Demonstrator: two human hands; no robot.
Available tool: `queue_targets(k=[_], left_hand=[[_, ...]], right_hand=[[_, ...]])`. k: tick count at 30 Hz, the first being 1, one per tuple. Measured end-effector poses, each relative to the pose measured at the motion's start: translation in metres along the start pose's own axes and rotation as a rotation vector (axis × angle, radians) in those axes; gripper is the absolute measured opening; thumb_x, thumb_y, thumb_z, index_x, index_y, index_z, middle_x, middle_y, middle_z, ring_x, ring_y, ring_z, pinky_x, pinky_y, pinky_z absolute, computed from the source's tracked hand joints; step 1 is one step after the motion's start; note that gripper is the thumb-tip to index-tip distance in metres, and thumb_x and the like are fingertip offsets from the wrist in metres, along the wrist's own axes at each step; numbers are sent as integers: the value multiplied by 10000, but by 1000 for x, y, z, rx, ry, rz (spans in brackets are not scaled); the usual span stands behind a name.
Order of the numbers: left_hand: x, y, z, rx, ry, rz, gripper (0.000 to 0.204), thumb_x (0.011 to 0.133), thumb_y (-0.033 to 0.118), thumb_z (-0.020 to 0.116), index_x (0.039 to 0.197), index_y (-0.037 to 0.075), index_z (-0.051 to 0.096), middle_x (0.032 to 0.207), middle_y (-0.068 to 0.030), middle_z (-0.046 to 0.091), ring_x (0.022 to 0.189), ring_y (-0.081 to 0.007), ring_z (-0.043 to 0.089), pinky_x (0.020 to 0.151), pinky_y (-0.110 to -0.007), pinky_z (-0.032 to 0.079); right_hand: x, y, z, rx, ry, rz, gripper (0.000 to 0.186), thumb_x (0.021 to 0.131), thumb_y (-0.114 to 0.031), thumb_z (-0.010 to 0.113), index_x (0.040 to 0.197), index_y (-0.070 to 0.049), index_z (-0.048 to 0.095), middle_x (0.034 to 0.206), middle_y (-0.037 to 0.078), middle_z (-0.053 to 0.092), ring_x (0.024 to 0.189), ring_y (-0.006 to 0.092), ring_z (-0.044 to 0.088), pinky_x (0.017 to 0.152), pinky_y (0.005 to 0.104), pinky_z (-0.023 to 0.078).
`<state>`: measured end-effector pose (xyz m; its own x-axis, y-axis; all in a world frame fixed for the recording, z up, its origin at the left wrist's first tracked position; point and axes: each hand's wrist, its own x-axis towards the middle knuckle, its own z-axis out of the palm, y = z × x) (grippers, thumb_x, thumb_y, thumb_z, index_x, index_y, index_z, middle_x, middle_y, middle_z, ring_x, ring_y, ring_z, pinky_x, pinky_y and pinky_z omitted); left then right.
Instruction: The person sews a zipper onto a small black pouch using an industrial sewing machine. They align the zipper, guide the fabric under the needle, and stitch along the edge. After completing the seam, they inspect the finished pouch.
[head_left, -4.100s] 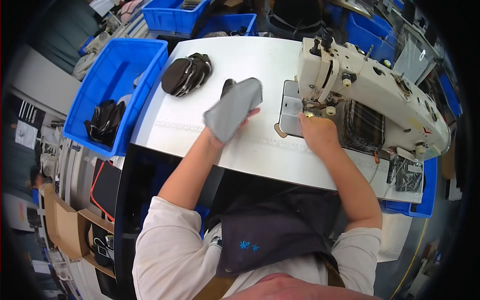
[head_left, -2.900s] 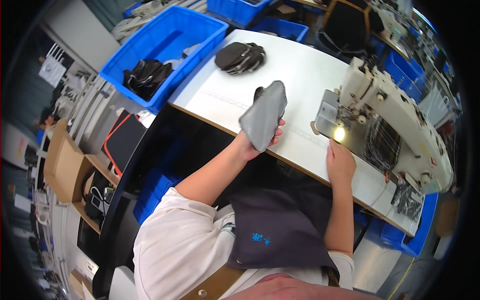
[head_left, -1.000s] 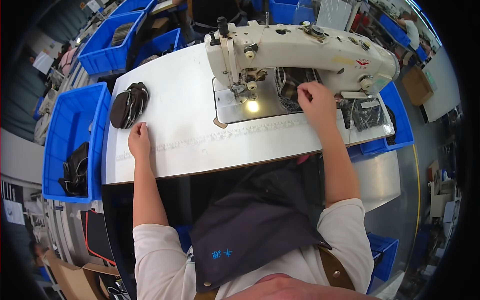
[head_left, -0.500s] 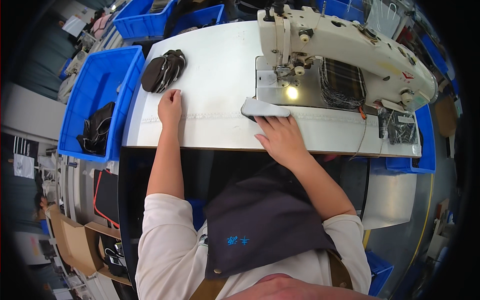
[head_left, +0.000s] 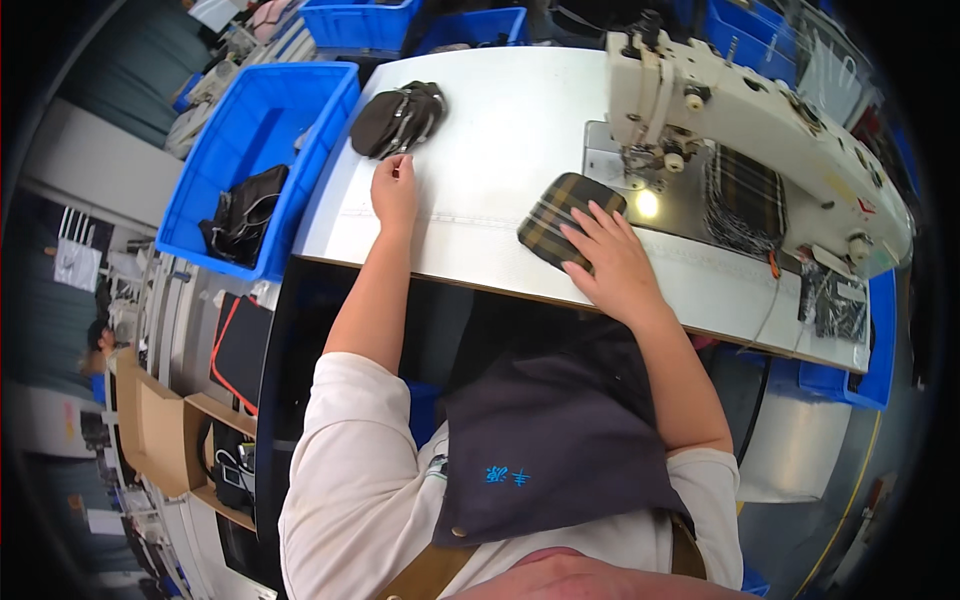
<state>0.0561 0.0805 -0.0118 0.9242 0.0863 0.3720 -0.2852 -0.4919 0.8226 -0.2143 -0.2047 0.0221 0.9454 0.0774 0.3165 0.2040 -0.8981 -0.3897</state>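
My right hand [head_left: 615, 262] lies with fingers spread on the right side of a plaid fabric piece [head_left: 550, 232], dark green-brown with rounded corners. This piece rests plaid face up on the white table, left of the sewing machine's needle area [head_left: 650, 165]. My left hand [head_left: 395, 192] is closed, fingers curled in, just below a bundle of dark brown fabric pieces [head_left: 385, 122] with pale edging. Whether the left fingertips touch the bundle or pinch anything is hidden.
The white sewing machine [head_left: 770, 110] spans the table's right side, with a stack of plaid pieces [head_left: 745, 200] under its arm. A blue bin [head_left: 330, 150] holding dark material [head_left: 245, 215] stands left. Plastic-wrapped packets [head_left: 840, 300] lie at the right end of the white table [head_left: 480, 150].
The fabric piece under my right hand showed a pale side and now lies flat, plaid side up. My left hand remains closed below the brown bundle. The whole view has shifted.
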Motion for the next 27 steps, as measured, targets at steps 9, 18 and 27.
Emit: queue_targets(k=[9,18,27], left_hand=[[66,-1,-31,465,116,-538,763,965,737,399,1264,124,739,1386,-134,651,1377,-384,466,1143,-548,343],[119,-29,-42,314,162,-440,634,837,492,604,1219,-1,715,1279,-213,695,1241,-357,615,1081,-519,415],[52,99,-56,-1013,-275,-264,119,1067,283,576,1121,177,575,1027,32,697,935,-123,670,823,-338,527]], right_hand=[[-1,3,0,68,125,23,459,920,-339,730,1252,-22,712,1401,145,638,1418,335,483,1215,495,330],[2,5,5,83,222,8,354,891,-251,750,1149,-9,742,1285,143,690,1316,335,564,1162,493,390],[-4,-5,-5,232,351,3,345,906,-230,747,1173,-13,726,1270,140,692,1300,322,574,1145,465,414]])
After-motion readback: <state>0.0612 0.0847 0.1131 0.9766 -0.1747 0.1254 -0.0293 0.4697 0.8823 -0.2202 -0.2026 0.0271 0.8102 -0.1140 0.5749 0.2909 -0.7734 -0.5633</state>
